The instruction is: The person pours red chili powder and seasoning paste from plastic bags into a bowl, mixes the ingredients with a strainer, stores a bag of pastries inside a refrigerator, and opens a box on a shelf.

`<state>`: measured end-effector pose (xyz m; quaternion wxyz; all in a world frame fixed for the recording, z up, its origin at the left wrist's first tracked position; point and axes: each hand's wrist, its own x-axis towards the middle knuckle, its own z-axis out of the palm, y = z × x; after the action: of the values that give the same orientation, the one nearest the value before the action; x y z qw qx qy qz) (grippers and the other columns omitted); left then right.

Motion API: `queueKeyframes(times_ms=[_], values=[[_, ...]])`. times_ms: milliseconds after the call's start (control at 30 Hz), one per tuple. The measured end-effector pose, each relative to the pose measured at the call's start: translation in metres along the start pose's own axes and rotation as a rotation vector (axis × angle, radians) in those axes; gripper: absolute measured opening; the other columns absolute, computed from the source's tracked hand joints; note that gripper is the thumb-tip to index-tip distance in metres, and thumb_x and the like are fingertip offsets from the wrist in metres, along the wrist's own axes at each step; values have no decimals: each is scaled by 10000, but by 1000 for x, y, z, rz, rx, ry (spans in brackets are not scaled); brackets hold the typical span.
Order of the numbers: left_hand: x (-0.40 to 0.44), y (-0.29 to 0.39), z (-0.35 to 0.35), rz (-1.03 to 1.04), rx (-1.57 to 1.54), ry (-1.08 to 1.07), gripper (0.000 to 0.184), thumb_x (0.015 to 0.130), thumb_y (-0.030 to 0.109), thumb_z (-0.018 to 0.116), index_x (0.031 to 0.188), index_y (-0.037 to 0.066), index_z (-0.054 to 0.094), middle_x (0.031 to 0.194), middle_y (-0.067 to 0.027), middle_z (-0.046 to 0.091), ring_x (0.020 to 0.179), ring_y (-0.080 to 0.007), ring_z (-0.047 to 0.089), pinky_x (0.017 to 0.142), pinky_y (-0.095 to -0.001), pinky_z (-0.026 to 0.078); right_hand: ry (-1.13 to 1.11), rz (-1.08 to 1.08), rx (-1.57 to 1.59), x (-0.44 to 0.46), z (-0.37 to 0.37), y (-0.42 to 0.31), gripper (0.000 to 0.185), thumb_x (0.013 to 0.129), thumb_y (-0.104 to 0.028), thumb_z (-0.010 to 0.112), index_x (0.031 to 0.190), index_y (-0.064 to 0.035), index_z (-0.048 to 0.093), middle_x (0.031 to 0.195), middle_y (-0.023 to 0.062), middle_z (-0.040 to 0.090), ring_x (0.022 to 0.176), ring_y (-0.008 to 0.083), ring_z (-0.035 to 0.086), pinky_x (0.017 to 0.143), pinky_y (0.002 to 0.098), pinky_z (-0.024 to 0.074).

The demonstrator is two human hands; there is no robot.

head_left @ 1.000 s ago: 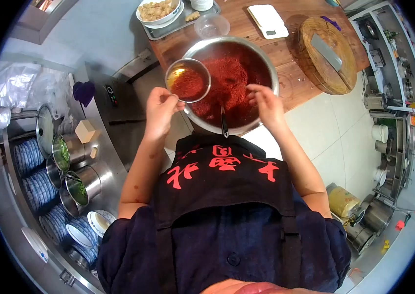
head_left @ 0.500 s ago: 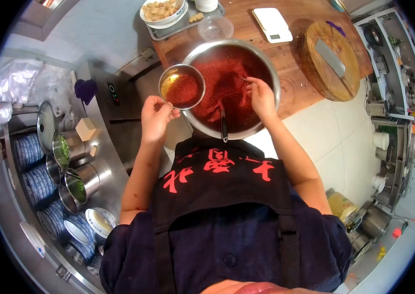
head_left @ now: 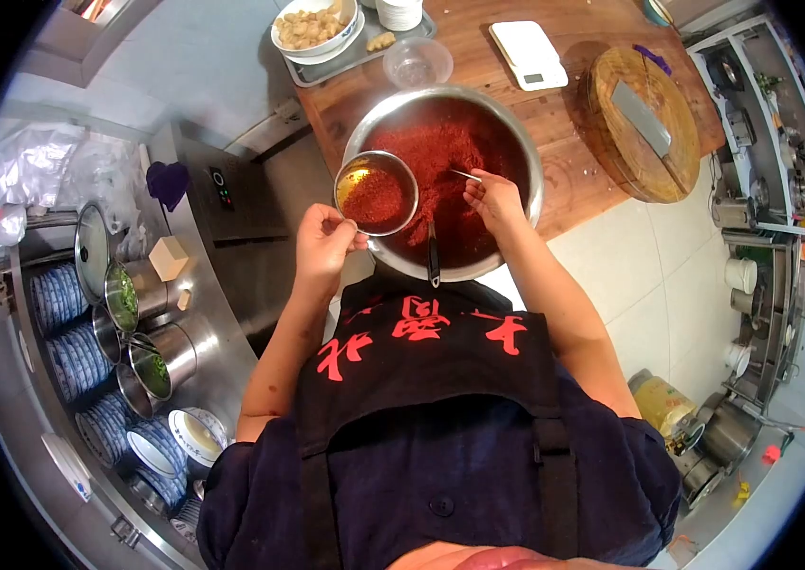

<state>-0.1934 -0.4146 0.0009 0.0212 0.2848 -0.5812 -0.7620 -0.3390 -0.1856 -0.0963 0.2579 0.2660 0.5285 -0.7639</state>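
Note:
A large metal basin on the wooden table's front edge holds a dark red, flaky mixture. My left hand pinches the rim of a small metal bowl, which hangs over the basin's left side with red flakes and some yellow liquid inside. Over the right part of the basin, my right hand is closed on the end of a thin metal utensil, whose far end points left above the red mixture. A black-handled utensil leans on the basin's near rim, its head in the mixture.
Behind the basin are a clear plastic bowl, a grey tray with a white bowl, and a white scale. A cleaver lies on a round chopping block at right. Stacked bowls and pots stand at left.
The thin metal utensil, hard to see at first, now shows in my right hand, which has moved left over the basin. The small bowl went left, then back right, with my left hand.

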Motion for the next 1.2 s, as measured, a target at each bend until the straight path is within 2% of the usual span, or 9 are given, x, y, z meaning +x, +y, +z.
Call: queueKeyframes(times_ms=[200,400,500,533,600,633,733,967,1200], values=[[8,-4,7,-15,51,-37,97,802,14,508,853,25,426,762,-86,547,644,-155,584,589,-276,509,-44,-39,58,-26,-2,-21,252,874,-93,405,1057,42,512,860,119,555,753,192,550,709,314,503],[20,-10,13,-24,75,-97,110,800,27,521,866,17,434,773,-90,546,652,-161,582,598,-275,508,-153,-119,84,-79,9,-45,255,926,-132,393,1100,10,515,849,77,569,737,149,550,707,275,498],[22,-14,18,-41,72,-118,112,797,26,520,871,15,438,776,-93,545,657,-164,583,603,-276,508,-210,-193,-53,-105,18,-41,268,932,-141,386,1119,6,510,866,77,574,748,137,553,712,270,497],[23,-16,19,-47,74,-126,112,797,26,520,873,14,439,777,-94,545,659,-165,583,604,-277,508,-233,-290,-245,-108,20,-33,255,930,-115,388,1114,5,518,868,73,574,756,126,555,725,264,491],[23,-16,19,-58,71,-127,111,794,23,520,870,13,438,782,-95,545,663,-167,584,606,-279,509,-264,-659,-751,-123,26,-26,242,926,-74,380,1097,5,532,871,69,574,766,113,558,725,246,481],[22,-16,19,-64,69,-125,111,793,21,519,868,13,438,784,-96,545,665,-168,584,607,-281,509,-277,-765,-778,-125,27,-27,232,920,-50,380,1075,4,545,883,61,577,774,107,560,724,234,472],[13,-11,14,-65,40,-82,99,792,10,511,860,15,438,784,-95,545,659,-166,581,597,-277,506,-219,-817,-645,-107,28,-37,235,922,-64,385,1079,5,546,886,58,582,777,109,559,720,232,471],[-7,10,-9,-19,-21,41,76,800,-6,485,853,26,440,748,-81,539,630,-154,574,578,-274,501,-141,-527,-576,22,8,-13,236,903,-94,397,1036,11,562,832,91,591,704,135,561,660,267,487],[-10,11,-29,55,-52,83,66,808,2,483,852,28,441,749,-72,545,630,-144,580,586,-270,499,-89,-63,-224,16,15,7,228,882,-81,405,1023,26,548,813,108,567,694,167,556,643,285,503]])
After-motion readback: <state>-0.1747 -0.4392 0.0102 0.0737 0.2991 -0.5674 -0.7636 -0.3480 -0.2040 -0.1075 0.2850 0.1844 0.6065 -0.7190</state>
